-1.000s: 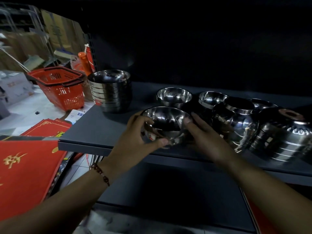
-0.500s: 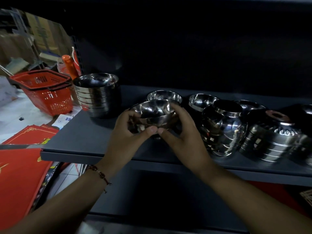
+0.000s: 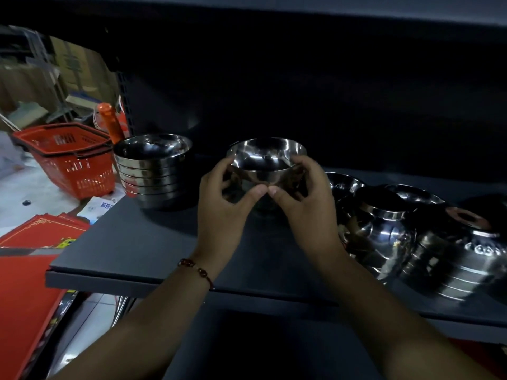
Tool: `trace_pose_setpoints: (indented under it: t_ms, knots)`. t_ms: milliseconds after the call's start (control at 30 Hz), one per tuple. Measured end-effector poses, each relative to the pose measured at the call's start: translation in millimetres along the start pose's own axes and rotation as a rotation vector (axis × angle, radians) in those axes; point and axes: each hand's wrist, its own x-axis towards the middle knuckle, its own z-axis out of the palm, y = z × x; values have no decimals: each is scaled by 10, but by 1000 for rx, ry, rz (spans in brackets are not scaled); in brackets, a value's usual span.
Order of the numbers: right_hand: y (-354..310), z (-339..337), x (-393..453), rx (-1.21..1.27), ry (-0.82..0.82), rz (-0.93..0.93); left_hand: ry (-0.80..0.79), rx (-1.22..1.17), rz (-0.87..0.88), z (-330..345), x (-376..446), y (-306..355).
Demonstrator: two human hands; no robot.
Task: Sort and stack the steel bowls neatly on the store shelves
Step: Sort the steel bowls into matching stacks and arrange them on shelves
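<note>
Both the left hand (image 3: 223, 212) and the right hand (image 3: 307, 212) curl round a shiny round steel bowl (image 3: 266, 163), gripping it above the dark grey shelf (image 3: 142, 242) at twelve o'clock. Polished steel is slick, so it could slip. It could also clip the tipped bowl stacks (image 3: 411, 239) at three o'clock.

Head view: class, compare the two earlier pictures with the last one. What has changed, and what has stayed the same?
The shiny steel bowl in both hands has gone from the shelf's front edge back towards the rear, about where a single bowl stood earlier. The left hand and right hand still grip it, thumbs now meeting in front. The upright stack of steel bowls and the tipped stacks of bowls on the dark grey shelf stayed put.
</note>
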Motion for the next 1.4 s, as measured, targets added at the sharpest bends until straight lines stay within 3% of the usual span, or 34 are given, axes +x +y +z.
trace_pose_setpoints:
  t_ms: [200, 333, 533, 733, 1000, 1133, 1400]
  knots:
    - [233, 108, 223, 74, 39, 28, -17, -32, -10, 210, 245, -233]
    - [402, 157, 250, -19, 34, 110, -54, 55, -29, 248, 299, -433]
    - [501, 154, 167, -91, -44, 168, -121, 132, -73, 179, 239, -600]
    - [573, 170, 146, -123, -163, 97, -122, 202, -75, 37, 202, -616]
    - [545, 166, 218, -350, -341, 157, -184, 366, -37, 15, 209, -469]
    - [397, 72, 153, -513, -421, 153, -238, 623, -7, -52, 167, -429]
    - [-129, -385, -291, -949, -592, -106, -418, 946, 246, -63, -216, -141]
